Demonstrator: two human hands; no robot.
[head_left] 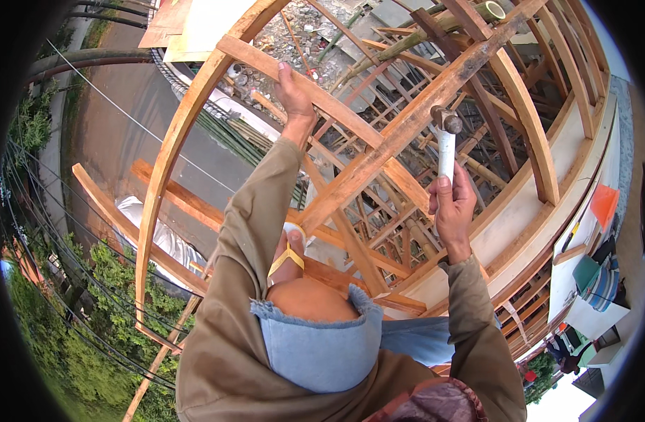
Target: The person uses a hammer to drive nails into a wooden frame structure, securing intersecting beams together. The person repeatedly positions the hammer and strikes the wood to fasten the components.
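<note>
My left hand (294,98) reaches far forward and grips a wooden batten (347,123) near its upper left end, with the thumb on the near face and the other fingers mostly hidden behind. The batten slants down to the right and crosses a thicker, stained wooden beam (424,105). In my right hand (454,214) is a hammer (445,153), held upright by its white handle. Its dark metal head is uppermost, close to the beam's right side and appearing apart from it. Whether a nail sits where batten and beam cross, I cannot tell.
A curved wooden rib (169,151) rises at the left, with more ribs at the right. My sandalled foot (287,261) rests among the timbers. Far below lie a road (111,141) and rubble (280,42). Bamboo poles (424,39) cross the frame, and cables (37,186) hang left.
</note>
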